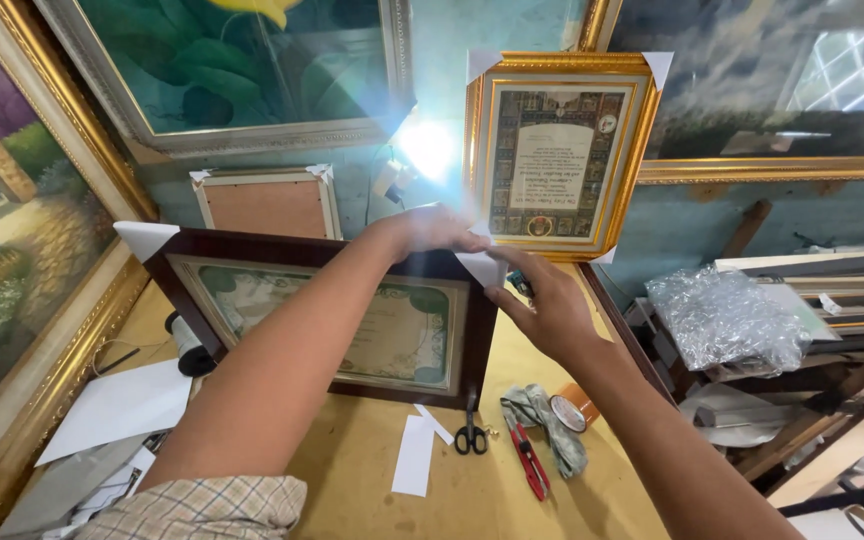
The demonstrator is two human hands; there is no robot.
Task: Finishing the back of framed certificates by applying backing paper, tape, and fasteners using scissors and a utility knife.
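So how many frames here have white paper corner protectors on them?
3. The dark wooden frame under both hands, the small white frame behind it, and the gold frame leaning against the wall. Others may be hidden.

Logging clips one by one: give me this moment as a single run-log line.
left hand: on dark frame top right corner | right hand: pressing white corner protector | table: scissors, red cutter, tape roll
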